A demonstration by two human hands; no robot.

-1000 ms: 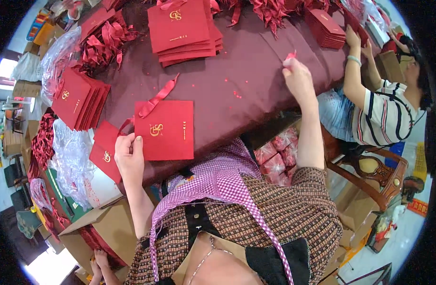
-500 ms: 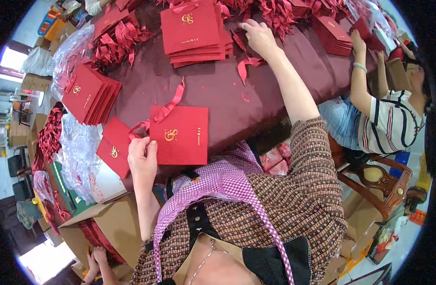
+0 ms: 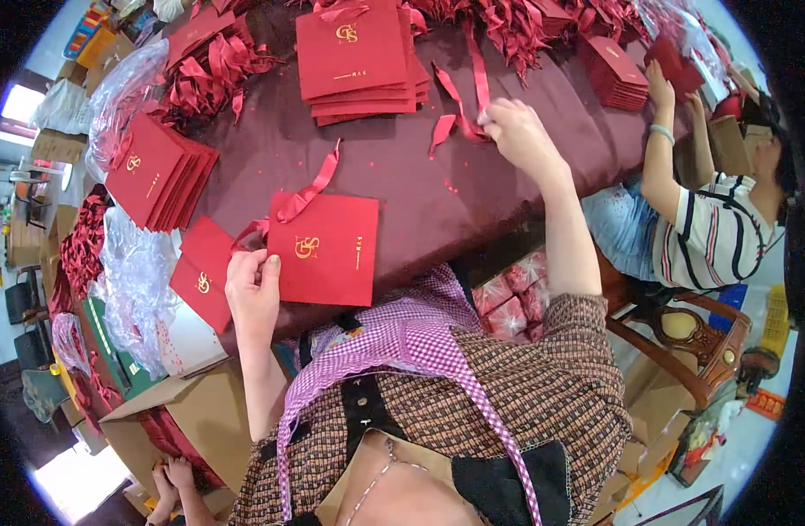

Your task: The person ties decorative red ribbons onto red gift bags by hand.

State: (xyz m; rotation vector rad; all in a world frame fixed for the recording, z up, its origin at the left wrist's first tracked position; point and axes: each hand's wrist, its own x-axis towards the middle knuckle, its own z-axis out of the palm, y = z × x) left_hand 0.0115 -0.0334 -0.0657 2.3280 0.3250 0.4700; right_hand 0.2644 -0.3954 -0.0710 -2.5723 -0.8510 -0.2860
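My left hand [image 3: 254, 285] pinches the left edge of a flat red gift bag [image 3: 328, 254] with a gold emblem, lying at the table's near edge. A red ribbon [image 3: 313, 188] extends from that bag's upper left. Beside my left hand, another red bag [image 3: 201, 273] lies tilted, partly under the held one. Over the table to the right, my right hand [image 3: 525, 136] has its fingers closed at the end of a long red ribbon [image 3: 479, 74], which stretches toward the far heap. A second loose ribbon [image 3: 455, 105] lies just left of it.
Stacks of red bags [image 3: 354, 57] stand on the dark red tablecloth [image 3: 385, 167], with ribbon heaps [image 3: 512, 35] at the far side. A person in a striped top [image 3: 718, 228] works at the right. Cardboard boxes [image 3: 205, 421] stand at lower left, near another person's hands [image 3: 174, 478].
My right hand has drawn back toward me and slightly right from the far ribbons, with a ribbon now trailing from its fingers. My left hand stays on the bag.
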